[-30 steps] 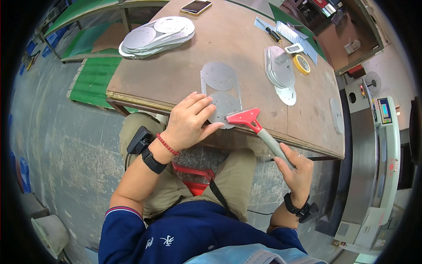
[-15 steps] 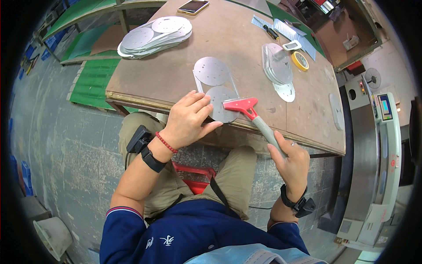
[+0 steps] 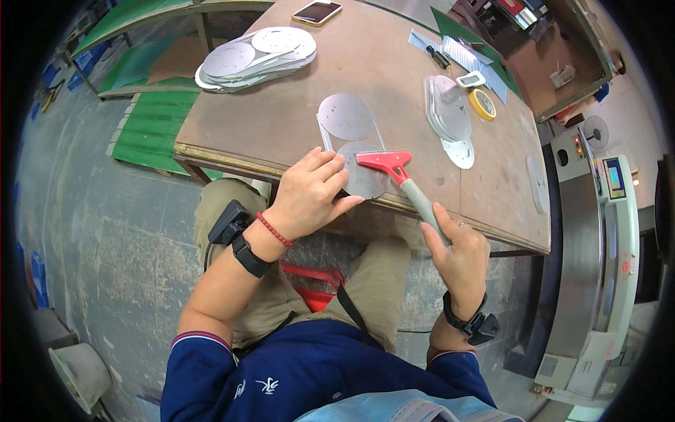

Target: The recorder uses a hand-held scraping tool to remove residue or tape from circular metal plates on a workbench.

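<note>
A grey metal plate [image 3: 346,118] with two round ends joined by narrow strips lies at the table's near edge. My left hand [image 3: 311,191] rests on the left side of its near round end, fingers stretched out and pressing flat, thumb by the edge. My right hand [image 3: 460,259] is wrapped round the grey handle of a scraper [image 3: 385,162]. The red head of this scraper lies against the near round end, to the right of my left fingers. Part of the plate is hidden under my left hand and the scraper.
On the brown table [image 3: 281,116], a stack of similar plates [image 3: 260,60] stands far left, a smaller pile [image 3: 448,112] to the right. Nearby lie yellow tape [image 3: 483,104], a screwdriver [image 3: 437,56] and a phone [image 3: 318,13]. A machine [image 3: 598,267] stands beyond the right side.
The scraper's head has shifted slightly leftward relative to the plate, and my right hand moved with it. My left hand keeps its place on the plate. The whole view has shifted a little.
</note>
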`<state>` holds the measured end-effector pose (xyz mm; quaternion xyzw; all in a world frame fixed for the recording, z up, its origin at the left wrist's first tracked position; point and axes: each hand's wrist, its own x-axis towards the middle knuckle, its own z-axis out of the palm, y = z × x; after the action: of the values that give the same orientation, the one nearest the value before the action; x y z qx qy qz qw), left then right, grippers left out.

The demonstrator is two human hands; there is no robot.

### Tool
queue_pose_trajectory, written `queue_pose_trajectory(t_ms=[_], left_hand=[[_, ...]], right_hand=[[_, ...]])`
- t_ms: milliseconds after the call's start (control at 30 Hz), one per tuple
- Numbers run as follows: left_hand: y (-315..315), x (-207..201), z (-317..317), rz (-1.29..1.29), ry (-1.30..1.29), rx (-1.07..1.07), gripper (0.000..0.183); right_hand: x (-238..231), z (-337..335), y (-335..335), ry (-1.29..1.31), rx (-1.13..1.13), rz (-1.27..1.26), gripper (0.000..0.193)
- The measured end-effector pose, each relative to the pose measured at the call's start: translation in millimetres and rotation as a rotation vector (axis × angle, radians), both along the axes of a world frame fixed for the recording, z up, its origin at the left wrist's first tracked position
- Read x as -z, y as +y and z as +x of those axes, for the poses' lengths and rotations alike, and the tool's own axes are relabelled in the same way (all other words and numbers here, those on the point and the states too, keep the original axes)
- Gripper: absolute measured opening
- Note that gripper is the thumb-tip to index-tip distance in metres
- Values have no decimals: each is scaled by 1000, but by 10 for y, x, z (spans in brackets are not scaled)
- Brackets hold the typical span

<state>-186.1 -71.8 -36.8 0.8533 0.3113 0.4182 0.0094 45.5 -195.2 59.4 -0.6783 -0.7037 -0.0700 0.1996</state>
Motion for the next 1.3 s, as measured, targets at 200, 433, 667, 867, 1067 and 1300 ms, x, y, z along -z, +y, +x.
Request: queue_pose_trajectory(t_ms=[200,433,667,867,1067,1300], left_hand=[[1,-25,-26,1,2,-4,39],[3,-27,17,-11,-1,3,39],[-23,-29,-27,3,14,-13,39],[-2,-46,20,0,15,-8,40],[4,-10,-4,4,0,-22,39],[-37,-56,41,51,38,-47,42]], right_hand=[[-81,-19,-193,-29,-9,-44,36],[41,-34,94,-62,41,-1,37],[-51,-46,-115,-51,5,-42,35],[29,-20,189,-95,59,-11,35],[0,-20,1,-70,4,-22,36],[-57,-43,61,-54,-16,-45,38]])
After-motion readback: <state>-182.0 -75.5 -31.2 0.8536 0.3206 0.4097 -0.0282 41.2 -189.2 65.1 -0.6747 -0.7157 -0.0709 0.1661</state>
